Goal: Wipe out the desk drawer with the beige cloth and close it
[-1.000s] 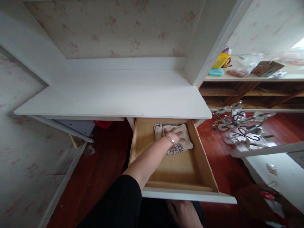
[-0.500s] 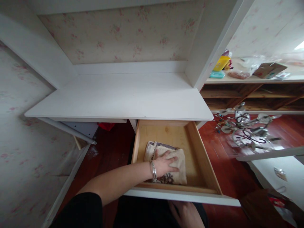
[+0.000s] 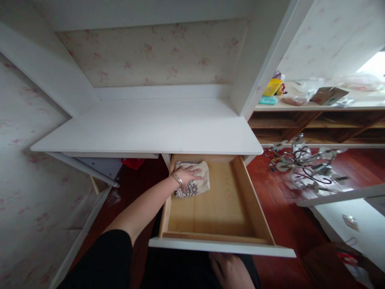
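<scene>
A folded beige cloth with a dark floral pattern lies at the back left of the pulled-out wooden drawer. My left hand, with a silver bracelet at the wrist, rests flat on top of it, fingers spread. Below the drawer's white front panel is my right hand, close against its outer side over my dark clothing. The panel hides part of its fingers, so its grip does not show clearly.
The drawer belongs to a white desk with an upright frame. On the red floor at the right lies a chandelier. Behind it, a low shelf unit carries a yellow container, plastic bags and a cardboard box.
My left hand has slid the cloth from the drawer's front middle to its back left corner. My right hand stays by the front panel. The view has shifted slightly.
</scene>
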`<state>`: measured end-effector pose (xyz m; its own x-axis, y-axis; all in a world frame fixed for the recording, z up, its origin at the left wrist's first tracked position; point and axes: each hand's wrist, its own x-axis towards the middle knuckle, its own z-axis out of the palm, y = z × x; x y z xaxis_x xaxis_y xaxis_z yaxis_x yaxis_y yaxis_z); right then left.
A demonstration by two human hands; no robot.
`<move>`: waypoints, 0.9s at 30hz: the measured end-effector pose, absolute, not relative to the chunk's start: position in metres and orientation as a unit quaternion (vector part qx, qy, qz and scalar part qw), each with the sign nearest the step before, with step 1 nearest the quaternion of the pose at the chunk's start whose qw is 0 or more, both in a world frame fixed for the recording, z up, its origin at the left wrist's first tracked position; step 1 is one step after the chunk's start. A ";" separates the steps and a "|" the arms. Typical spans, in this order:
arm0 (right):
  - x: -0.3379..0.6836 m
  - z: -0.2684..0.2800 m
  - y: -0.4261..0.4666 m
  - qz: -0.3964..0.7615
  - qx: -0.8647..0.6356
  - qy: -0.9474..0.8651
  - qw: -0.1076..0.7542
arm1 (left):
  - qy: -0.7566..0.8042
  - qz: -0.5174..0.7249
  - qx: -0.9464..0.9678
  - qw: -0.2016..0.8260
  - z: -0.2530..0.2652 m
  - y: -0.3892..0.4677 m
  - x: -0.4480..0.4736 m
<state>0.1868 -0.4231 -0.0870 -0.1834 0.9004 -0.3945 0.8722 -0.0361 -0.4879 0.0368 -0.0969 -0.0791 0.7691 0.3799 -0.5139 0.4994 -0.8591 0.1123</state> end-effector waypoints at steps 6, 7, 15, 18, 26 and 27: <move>0.186 -0.088 -0.425 0.333 -0.641 -0.690 0.047 | 0.263 -0.127 0.955 0.046 -0.068 -0.118 0.047; 0.187 -0.090 -0.426 0.338 -0.638 -0.690 0.049 | 0.267 -0.111 0.956 0.043 -0.067 -0.128 0.045; 0.191 -0.100 -0.423 0.352 -0.640 -0.681 0.057 | 0.363 -0.128 0.919 0.090 -0.084 -0.155 0.030; 0.192 -0.103 -0.423 0.356 -0.631 -0.687 0.059 | 0.385 -0.130 0.908 0.098 -0.090 -0.145 0.040; 0.193 -0.110 -0.425 0.367 -0.620 -0.689 0.081 | 0.474 -0.014 0.861 0.182 -0.077 -0.162 0.052; 0.194 -0.109 -0.425 0.371 -0.617 -0.689 0.082 | 0.495 0.003 0.846 0.200 -0.075 -0.165 0.051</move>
<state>0.1937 -0.4248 -0.1095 -0.2239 0.9117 -0.3445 0.7896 -0.0375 -0.6124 0.0510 -0.1653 -0.0749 0.5095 0.8387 -0.1921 0.8361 -0.4299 0.3408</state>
